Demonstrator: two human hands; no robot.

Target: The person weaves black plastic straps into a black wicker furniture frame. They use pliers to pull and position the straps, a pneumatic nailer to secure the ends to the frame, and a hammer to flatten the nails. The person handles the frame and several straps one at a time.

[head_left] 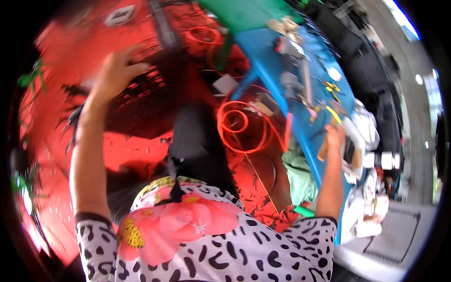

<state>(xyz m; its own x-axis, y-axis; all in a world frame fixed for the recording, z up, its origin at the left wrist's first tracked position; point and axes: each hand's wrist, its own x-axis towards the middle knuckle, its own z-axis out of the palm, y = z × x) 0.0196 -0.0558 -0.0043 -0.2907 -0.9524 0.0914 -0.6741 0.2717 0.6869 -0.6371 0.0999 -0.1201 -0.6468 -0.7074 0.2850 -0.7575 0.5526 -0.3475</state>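
My left hand is raised at the far left, blurred, thumb and fingers apart with nothing seen between them. It is over the edge of a dark slatted crate, which has black strips poking out beside my forearm. On the right, my right hand is over the blue table, its fingers curled in. What they hold, if anything, is too small to make out. A yellow handle lies just beyond its fingertips, and a brown piece beside it. Yellow-handled pliers lie farther up the table.
A grey tool with a tube lies along the table. Orange hose coils on the red floor below, near a green cloth. White cloths bunch at the right edge. Black bags stand beyond the table.
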